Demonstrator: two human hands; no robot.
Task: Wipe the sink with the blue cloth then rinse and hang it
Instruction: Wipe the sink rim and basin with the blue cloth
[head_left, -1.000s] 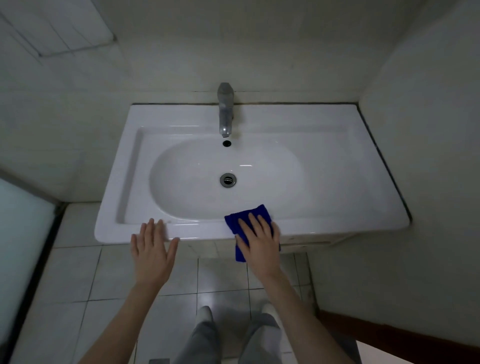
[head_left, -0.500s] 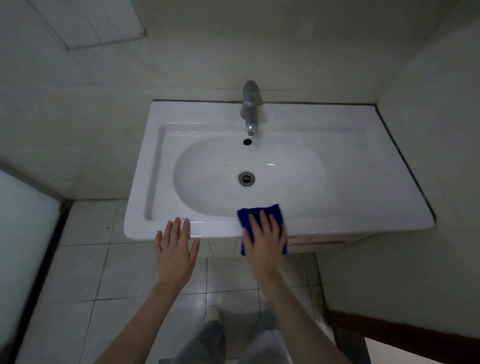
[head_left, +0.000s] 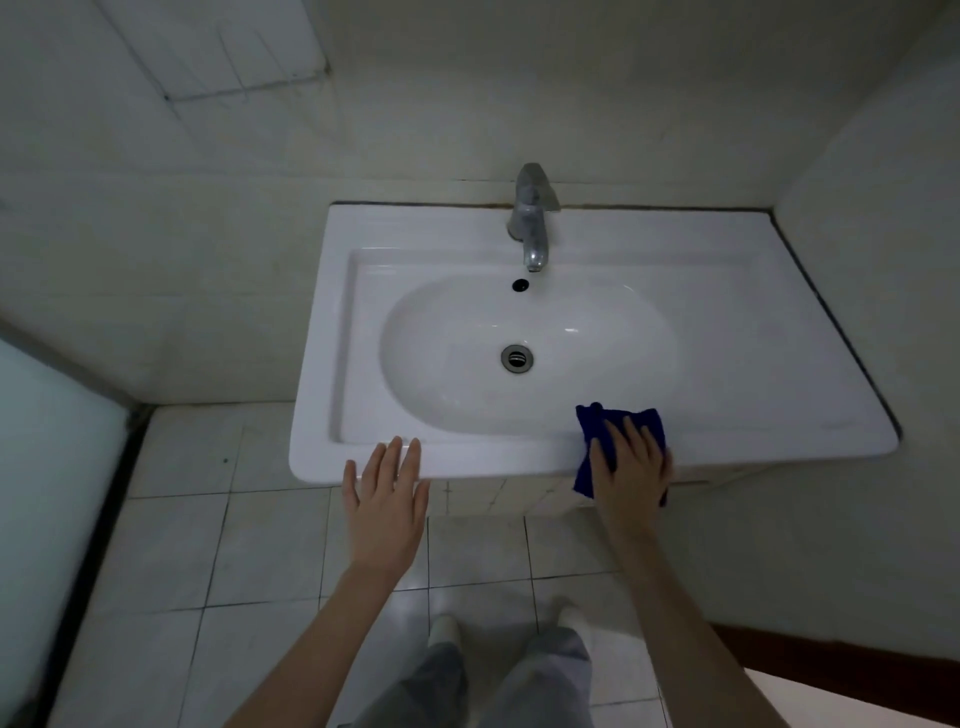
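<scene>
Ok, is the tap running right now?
Off, as far as it shows: no stream falls from the tap toward the drain in the sink.

White sink (head_left: 779, 322): blue cloth (head_left: 598, 422) draped over front rim, faucet (head_left: 531, 218) at back.
</scene>
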